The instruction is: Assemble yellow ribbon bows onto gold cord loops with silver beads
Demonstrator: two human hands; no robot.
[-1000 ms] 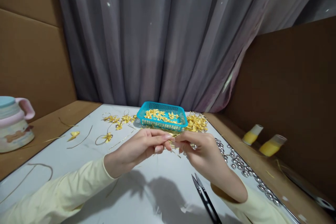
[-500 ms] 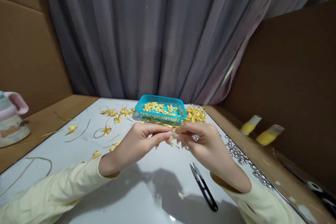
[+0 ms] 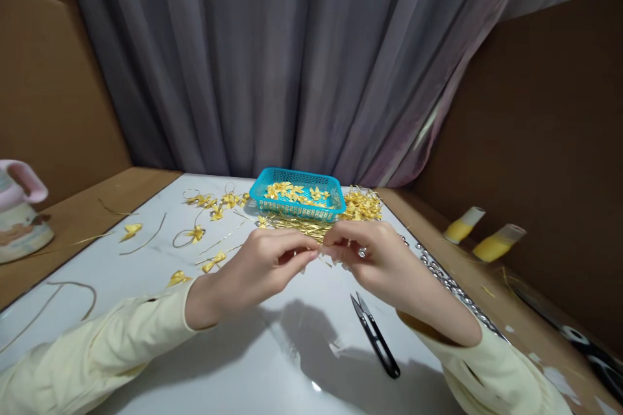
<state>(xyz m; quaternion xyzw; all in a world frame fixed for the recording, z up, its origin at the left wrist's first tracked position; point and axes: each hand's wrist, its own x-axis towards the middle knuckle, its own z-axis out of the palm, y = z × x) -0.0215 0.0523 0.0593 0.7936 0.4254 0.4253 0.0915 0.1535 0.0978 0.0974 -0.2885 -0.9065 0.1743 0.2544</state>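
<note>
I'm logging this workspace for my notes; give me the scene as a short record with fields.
Left hand: pinched, fingertips close to the right hand's
Right hand: pinched; anything held is too small to tell
Blue basket: beyond the hands, yellow pieces inside
Yellow pile: beside the basket, on the right
Gold strands: in front of the basket
Black snips: lying on the white table, blades apart
Metal rings: along the table's right edge

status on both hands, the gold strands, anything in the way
Left hand, right hand: fingertips close together, grip unclear. Gold strands beyond, before basket. Snips nearer, clear of both hands.
</note>
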